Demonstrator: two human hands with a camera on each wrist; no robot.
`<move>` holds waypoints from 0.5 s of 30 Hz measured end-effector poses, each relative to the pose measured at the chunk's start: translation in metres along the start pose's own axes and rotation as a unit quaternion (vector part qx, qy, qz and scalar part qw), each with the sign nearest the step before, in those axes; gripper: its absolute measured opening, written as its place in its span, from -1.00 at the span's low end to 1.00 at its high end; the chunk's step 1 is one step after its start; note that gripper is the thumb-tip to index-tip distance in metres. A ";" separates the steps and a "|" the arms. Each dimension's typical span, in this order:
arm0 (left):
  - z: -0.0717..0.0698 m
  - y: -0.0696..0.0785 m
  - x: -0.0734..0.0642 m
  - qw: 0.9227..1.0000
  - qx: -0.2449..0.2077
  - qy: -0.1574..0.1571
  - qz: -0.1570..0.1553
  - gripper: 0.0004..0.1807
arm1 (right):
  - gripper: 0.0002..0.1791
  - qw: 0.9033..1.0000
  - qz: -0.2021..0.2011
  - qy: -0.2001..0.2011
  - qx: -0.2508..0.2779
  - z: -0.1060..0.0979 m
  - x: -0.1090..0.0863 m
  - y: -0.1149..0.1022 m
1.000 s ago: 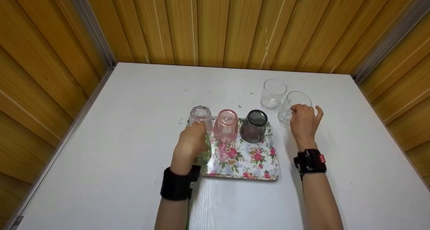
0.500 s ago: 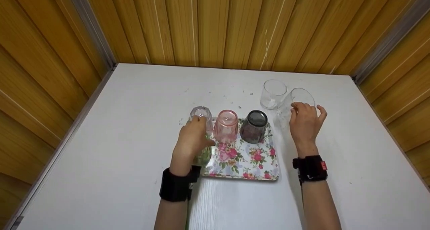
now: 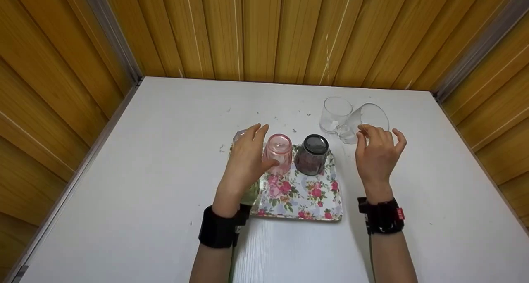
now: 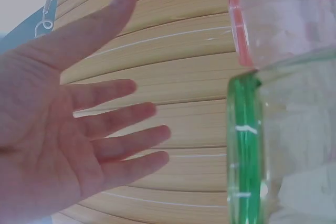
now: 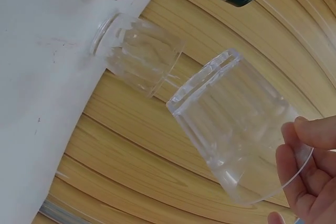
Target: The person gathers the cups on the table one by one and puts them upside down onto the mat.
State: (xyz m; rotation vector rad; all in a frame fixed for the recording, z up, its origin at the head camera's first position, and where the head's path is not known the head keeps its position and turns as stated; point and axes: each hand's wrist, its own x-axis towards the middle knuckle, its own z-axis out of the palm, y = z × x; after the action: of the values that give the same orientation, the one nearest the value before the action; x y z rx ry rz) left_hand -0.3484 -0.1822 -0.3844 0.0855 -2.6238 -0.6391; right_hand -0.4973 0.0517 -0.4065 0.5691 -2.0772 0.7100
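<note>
My right hand (image 3: pixel 377 157) pinches the rim of a clear glass (image 5: pixel 236 129) between thumb and fingers; the glass is tilted and off the table. Just behind it another clear glass (image 3: pixel 337 114) stands upright on the table. My left hand (image 3: pixel 244 163) is spread with nothing in it, above the left side of a floral tray (image 3: pixel 297 202). Below that hand a green glass (image 4: pixel 245 150) stands upside down, partly hidden in the head view. A pink glass (image 3: pixel 278 155), a dark grey glass (image 3: pixel 313 155) and a mostly covered clear faceted glass (image 3: pixel 239 135) are also upside down on the tray.
The white table (image 3: pixel 165 151) reaches back to a wood-patterned wall (image 3: pixel 260 35). Similar panels stand on the left and right. Small dark marks dot the tabletop behind the tray.
My right hand has lifted the clear glass by its rim and tilted it. My left hand has risen off the green glass, and its fingers have opened and moved a little right.
</note>
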 end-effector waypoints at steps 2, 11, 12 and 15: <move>0.002 0.002 0.001 1.000 0.000 0.018 0.024 -0.10 | -0.88 1.000 -0.005 0.004 0.004 -0.002 -0.001 -0.003; 0.009 0.011 0.005 0.996 0.001 0.048 0.077 -0.03 | -0.86 1.000 -0.014 -0.002 0.019 -0.007 -0.003 -0.018; 0.010 0.012 0.005 0.995 0.001 0.049 0.083 -0.02 | -0.86 1.000 -0.016 -0.001 0.024 -0.008 -0.003 -0.020; 0.010 0.012 0.006 0.993 0.001 0.052 0.103 -0.01 | -0.85 0.999 -0.021 0.003 0.038 -0.011 -0.003 -0.025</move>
State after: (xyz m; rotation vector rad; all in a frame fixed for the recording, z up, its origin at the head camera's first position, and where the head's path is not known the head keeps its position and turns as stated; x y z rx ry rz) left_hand -0.3573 -0.1678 -0.3847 -0.1457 -2.4909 -0.5454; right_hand -0.4737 0.0406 -0.3972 0.6492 -2.0337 0.7680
